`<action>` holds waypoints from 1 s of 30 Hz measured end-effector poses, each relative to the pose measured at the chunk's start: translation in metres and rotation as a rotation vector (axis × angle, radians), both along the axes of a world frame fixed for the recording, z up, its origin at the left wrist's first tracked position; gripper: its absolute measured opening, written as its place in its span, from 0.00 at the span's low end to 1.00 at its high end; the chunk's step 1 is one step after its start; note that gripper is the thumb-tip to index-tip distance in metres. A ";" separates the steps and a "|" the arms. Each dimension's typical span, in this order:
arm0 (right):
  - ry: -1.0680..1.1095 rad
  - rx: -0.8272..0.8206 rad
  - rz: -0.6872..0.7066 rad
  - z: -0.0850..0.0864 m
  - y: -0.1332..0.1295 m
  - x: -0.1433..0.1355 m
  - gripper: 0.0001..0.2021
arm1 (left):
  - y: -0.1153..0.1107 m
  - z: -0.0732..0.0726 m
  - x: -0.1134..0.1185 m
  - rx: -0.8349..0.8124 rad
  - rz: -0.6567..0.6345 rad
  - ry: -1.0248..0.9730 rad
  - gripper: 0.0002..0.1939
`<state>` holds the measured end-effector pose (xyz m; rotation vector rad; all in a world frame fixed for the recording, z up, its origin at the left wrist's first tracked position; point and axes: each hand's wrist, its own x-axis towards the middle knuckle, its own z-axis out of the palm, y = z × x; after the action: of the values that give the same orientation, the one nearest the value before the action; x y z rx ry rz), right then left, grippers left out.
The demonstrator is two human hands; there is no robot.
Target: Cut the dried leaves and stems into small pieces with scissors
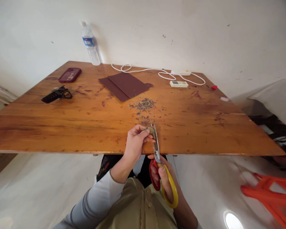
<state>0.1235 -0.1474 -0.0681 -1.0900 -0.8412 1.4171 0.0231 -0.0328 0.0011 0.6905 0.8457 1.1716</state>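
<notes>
Between the thumb and fingers of my left hand (135,142) is a small greenish-brown piece (150,129), which looks like paper or card. My right hand (165,178) grips a pair of scissors (156,156) with one red and one yellow handle. The scissor blades point away from me, right beside the small piece, and stand only slightly apart. Beyond the blade tips, a loose pile of small cut scraps (145,104) lies on the wooden table (85,130), with more scraps scattered nearer to me.
Two dark maroon sheets (127,84) overlap behind the scraps. To the left are a phone (70,75), a black hair clip (57,94) and a water bottle (90,46). A remote control (178,84) and a white power strip (180,72) with its cord lie at the back right. An orange stool (269,190) stands on the floor.
</notes>
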 end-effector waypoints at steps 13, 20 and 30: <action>0.042 -0.089 -0.030 0.008 0.001 -0.002 0.24 | 0.001 -0.001 0.000 -0.008 -0.009 -0.002 0.09; 0.022 -0.098 -0.047 0.012 0.001 -0.003 0.24 | 0.001 0.002 0.000 -0.022 0.005 -0.003 0.09; 0.019 0.004 -0.015 -0.006 0.000 -0.002 0.24 | 0.001 0.001 0.000 -0.001 0.025 -0.021 0.08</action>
<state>0.1219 -0.1477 -0.0736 -1.0767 -0.8203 1.4103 0.0231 -0.0313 0.0024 0.6677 0.8389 1.1987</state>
